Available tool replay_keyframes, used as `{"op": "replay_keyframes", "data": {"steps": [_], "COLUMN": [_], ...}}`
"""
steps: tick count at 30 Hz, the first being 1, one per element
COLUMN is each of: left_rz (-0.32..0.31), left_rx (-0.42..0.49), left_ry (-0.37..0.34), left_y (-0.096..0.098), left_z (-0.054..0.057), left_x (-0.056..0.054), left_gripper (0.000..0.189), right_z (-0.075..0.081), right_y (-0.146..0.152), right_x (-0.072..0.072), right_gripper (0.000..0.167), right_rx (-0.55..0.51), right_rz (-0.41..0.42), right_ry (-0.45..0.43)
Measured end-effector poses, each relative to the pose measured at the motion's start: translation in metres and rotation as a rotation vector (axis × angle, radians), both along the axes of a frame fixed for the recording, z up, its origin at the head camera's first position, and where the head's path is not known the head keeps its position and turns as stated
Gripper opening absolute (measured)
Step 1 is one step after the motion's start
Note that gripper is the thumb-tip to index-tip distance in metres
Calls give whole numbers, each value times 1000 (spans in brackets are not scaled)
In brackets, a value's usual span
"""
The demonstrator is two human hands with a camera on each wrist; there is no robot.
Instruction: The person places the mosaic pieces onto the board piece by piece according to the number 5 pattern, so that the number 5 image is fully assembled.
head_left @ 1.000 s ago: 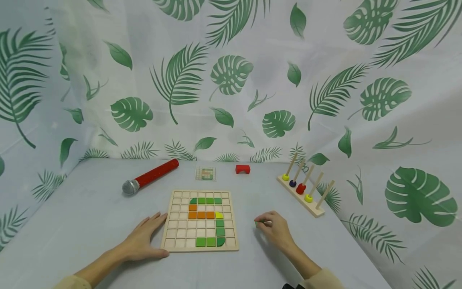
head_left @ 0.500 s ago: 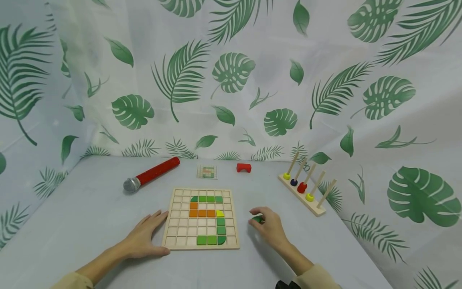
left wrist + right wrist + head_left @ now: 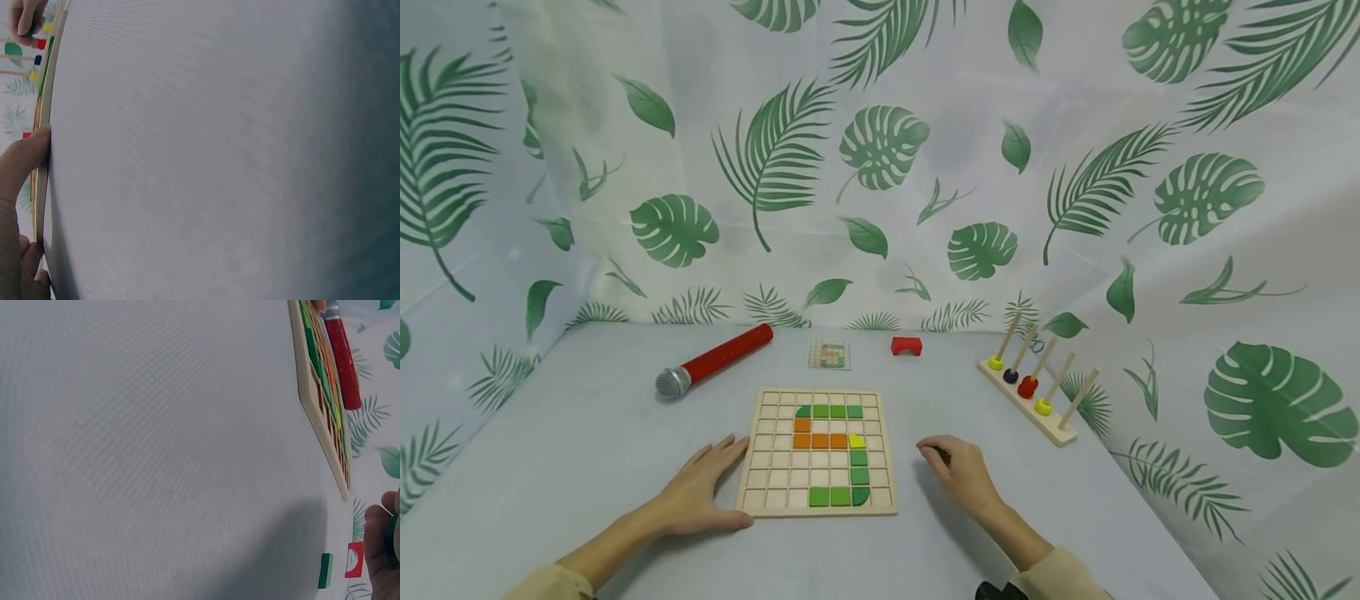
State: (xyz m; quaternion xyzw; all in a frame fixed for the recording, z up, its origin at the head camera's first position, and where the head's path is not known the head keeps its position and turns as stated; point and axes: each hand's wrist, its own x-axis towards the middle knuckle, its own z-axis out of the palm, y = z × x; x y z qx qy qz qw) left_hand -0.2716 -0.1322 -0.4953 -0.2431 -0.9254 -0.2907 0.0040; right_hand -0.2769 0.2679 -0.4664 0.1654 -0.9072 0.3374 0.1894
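A square wooden grid board lies on the table, with green, orange and yellow tiles forming an angular curve in its cells. My left hand rests against the board's left side, fingers spread, thumb at the near left corner. To the right of the board, my right hand holds a green tile between curled fingers and thumb; the head view mostly hides it. A second green tile shows in the right wrist view, apart from the fingers and seemingly low over or on the table.
Behind the board lie a red toy microphone, a small pattern card and a red arch block. A wooden peg stand with coloured beads stands to the right. Leaf-printed cloth walls rise around the table.
My right hand moved slightly left toward the board, then its fingers closed further, covering the green tile. The left hand and board stay in place; the head view shifted a little.
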Motion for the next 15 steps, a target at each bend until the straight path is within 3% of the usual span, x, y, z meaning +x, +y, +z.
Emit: {"op": "replay_keyframes", "data": {"steps": [8, 15], "left_rz": [1, 1], "left_rx": [-2, -17], "left_ry": [-10, 2], "left_y": [1, 0], "left_z": [-1, -1], "left_x": [0, -2], "left_gripper": [110, 110], "right_z": [-2, -6], "right_y": [1, 5], "right_x": [2, 6], "right_gripper": [10, 20], "right_rx": [26, 199], "right_rz": [34, 191], "right_ry": [-42, -136]}}
